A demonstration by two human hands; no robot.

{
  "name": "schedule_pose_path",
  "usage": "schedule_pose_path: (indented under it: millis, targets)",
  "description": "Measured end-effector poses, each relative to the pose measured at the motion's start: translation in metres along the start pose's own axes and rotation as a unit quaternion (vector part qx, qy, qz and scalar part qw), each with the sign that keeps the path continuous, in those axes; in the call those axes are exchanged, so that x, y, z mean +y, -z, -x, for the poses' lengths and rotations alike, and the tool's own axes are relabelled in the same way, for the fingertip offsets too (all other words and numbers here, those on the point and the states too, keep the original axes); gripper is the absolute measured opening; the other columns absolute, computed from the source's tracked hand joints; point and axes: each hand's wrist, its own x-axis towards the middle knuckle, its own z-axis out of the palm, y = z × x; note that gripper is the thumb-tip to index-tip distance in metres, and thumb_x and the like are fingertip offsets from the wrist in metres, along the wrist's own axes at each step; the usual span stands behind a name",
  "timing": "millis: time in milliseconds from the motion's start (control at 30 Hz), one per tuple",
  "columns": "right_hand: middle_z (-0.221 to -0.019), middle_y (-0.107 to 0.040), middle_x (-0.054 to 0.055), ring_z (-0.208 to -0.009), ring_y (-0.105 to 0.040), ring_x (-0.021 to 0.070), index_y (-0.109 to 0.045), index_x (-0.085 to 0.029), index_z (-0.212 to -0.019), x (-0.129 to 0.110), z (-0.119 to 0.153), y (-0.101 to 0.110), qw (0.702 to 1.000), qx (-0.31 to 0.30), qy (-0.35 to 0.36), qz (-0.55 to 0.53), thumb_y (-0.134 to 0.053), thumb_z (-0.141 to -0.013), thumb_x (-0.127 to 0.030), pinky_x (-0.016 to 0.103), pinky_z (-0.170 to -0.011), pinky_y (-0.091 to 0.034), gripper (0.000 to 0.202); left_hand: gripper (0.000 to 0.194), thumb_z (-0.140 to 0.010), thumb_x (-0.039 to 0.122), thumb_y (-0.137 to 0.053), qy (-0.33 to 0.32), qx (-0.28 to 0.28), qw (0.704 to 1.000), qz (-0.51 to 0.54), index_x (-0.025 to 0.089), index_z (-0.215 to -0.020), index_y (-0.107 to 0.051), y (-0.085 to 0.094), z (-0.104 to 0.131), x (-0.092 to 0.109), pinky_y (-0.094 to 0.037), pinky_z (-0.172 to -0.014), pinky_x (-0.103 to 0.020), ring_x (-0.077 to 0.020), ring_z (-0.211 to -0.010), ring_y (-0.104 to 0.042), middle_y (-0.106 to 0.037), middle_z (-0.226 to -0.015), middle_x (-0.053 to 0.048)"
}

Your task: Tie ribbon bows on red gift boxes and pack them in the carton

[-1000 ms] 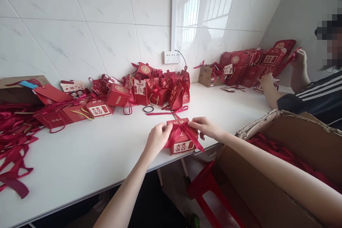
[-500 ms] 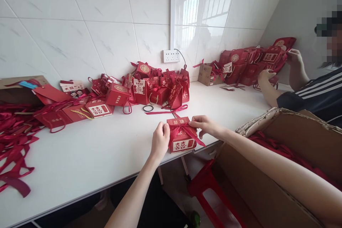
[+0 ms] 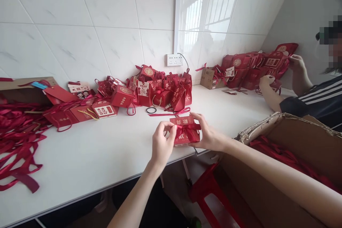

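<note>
Tabletop (image 3: 107,153) bare left of left hand (image 3: 162,140); box pile (image 3: 162,94) blocks rear; torn carton (image 3: 315,137) blocks near right

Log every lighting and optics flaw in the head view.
Head view: window glare on the glossy wall tiles; head view: deep shadow below the white table; head view: tile lines splaying leftward, likely wide-angle distortion; head view: pixelation masking the co-worker's face.

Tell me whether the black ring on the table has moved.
No: the black ring lies where it did, below and left of the wall socket; only the camera's view has shifted.
</note>
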Motion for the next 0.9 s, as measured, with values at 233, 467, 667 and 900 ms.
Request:
schedule_pose_path:
  millis: [233, 467, 667, 900]
  targets:
    - [-0.133, -0.026, 0.021, -0.122, -0.038, 0.0347, -0.005, -0.026, -0.143, -0.029, -0.002, 0.009, 0.959, 0.161, 0.176, 0.155, -0.065, -0.077, -0.023, 0.048, -0.078, -0.056, 0.089, 0.017, -0.074, 0.003, -0.063, -0.421, 0.058, 0.898, -0.114, 0.011, -0.089, -0.061, 0.012, 0.023, 0.031, -0.046, -0.069, -0.033, -0.0119, -0.064, -0.054, -0.062, -0.07, -0.002]
    - [-0.134, -0.027, 0.02, -0.124, -0.037, 0.0355, -0.011, -0.027, -0.142, -0.041, 0.001, 0.009, 0.955, 0.179, 0.19, 0.14, -0.071, -0.072, -0.022, 0.052, -0.084, -0.053, 0.092, 0.014, -0.075, 0.006, -0.062, -0.376, 0.09, 0.919, -0.072, 0.014, -0.087, -0.06, 0.024, 0.021, 0.044, -0.048, -0.07, -0.031, -0.0099, -0.061, -0.055, -0.062, -0.069, 0.0]
    - [-0.122, -0.05, 0.013, -0.105, -0.058, 0.0267, -0.031, -0.025, -0.131, -0.055, 0.01, 0.049, 0.948, 0.147, -0.161, -0.233, -0.071, -0.07, -0.035, 0.039, -0.077, -0.057, 0.074, 0.009, -0.081, 0.027, -0.058, 0.058, 0.076, 0.99, -0.102, 0.019, -0.077, -0.059, 0.038, -0.005, 0.004, -0.046, -0.055, -0.022, -0.012, -0.061, -0.058, -0.063, -0.07, 0.001]
    - [-0.075, -0.07, -0.001, -0.068, -0.067, 0.0124, -0.06, -0.019, -0.086, -0.077, 0.062, 0.088, 0.587, 0.155, -0.395, -0.69, -0.047, -0.088, -0.043, 0.021, -0.062, -0.055, 0.028, 0.029, -0.085, 0.029, -0.048, -0.143, -0.206, 0.968, -0.022, 0.021, -0.113, -0.054, -0.05, 0.023, 0.019, -0.049, -0.083, -0.035, -0.0218, -0.102, -0.058, -0.063, -0.105, -0.008]
